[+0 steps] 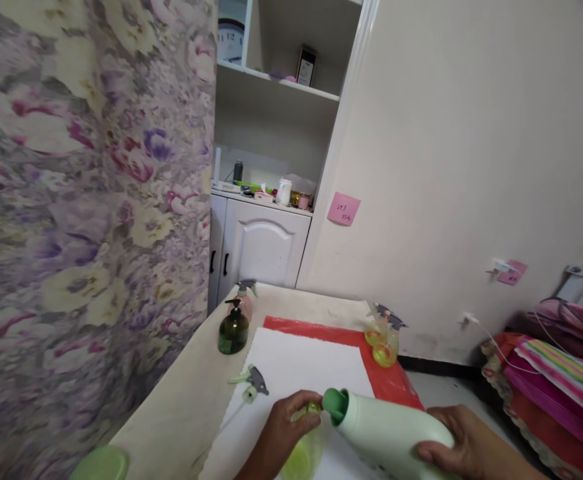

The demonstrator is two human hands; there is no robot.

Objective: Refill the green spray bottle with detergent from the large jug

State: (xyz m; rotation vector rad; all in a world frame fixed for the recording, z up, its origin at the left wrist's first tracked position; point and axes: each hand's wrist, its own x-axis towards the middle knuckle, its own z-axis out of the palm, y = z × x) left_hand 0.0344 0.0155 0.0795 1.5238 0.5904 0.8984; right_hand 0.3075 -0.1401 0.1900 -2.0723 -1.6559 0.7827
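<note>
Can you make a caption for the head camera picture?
Left hand grips a small bottle; right hand holds a pale green bottle tipped toward it.

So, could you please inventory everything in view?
Table: 1, cream, centre
Red sheet: 1, red, on table
White sheet: 1, white, over red sheet
Large bottle: 1, pale green, lower right
Small bottle: 1, yellowish, lower centre
Spray head: 1, grey and green, white sheet
Pump bottle: 1, dark green, table's left
Spray bottles: 3, two yellowish right, one pink left
Rounded object: 1, pale green, bottom left
Floral curtain: 1, multicoloured, left
Cabinet: 1, white, back
Clock: 1, white, cabinet
Shelf items: several, mixed, cabinet
Notes: 2, pink, wall
Plugs: 2, white, wall
Bedding: pile, multicoloured, right
Left hand: 1, on small bottle
Right hand: 1, on large bottle
</note>
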